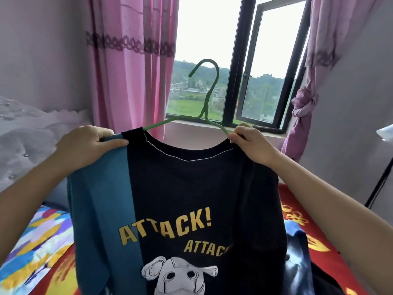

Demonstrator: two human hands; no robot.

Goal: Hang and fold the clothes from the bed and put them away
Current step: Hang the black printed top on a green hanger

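Note:
A black T-shirt (191, 192) with a teal left panel, yellow "ATTACK!" lettering and a white mask print hangs in front of me on a green wire hanger (205, 103). The hanger's hook stands up above the collar, and its arms run into the neck opening. My left hand (89, 143) pinches the teal shoulder over the hanger's left arm. My right hand (251, 141) grips the right shoulder at the collar, where the hanger's right arm enters. The shirt's lower part drops out of view.
Below lies the bed with a bright red, yellow and blue cover (38, 248); a dark garment (297, 258) rests on it at the right. A grey padded headboard (23, 141) is at the left. Ahead are a window (261, 67) and pink curtains (131, 60).

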